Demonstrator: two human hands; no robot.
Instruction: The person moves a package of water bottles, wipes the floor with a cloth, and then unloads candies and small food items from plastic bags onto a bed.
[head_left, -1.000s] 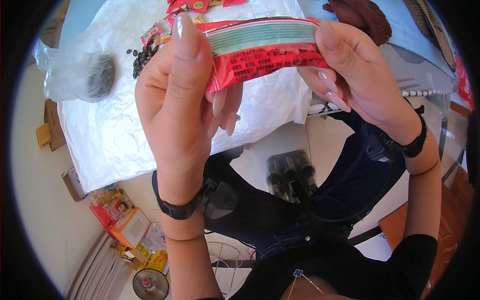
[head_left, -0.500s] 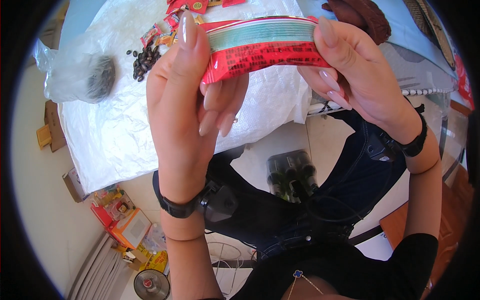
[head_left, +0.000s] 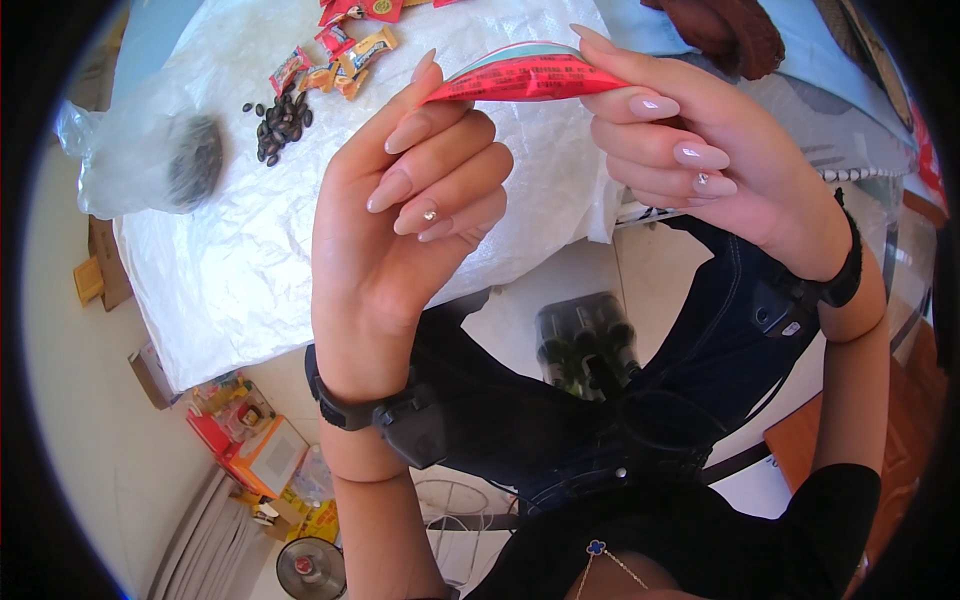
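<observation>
A slim red and pale-green packet, bowed in the middle, is stretched between my two hands above the white sheet. My left hand pinches its left end between thumb and fingertips, the other fingers curled inward. The opposite end is gripped by my right hand between thumb and index finger, its other fingers folded. Beyond my left hand lie a small heap of dark, shiny beans or seeds and several small yellow and red wrapped pieces.
A clear plastic bag with dark contents sits on the left of the white sheet. More red packets lie at the far edge. Brown cloth is at the far right. Bottles stand on the floor between my legs.
The packet has tipped, so less of its face shows and it looks narrower. Both hands have rolled, bringing more of the curled fingers into view.
</observation>
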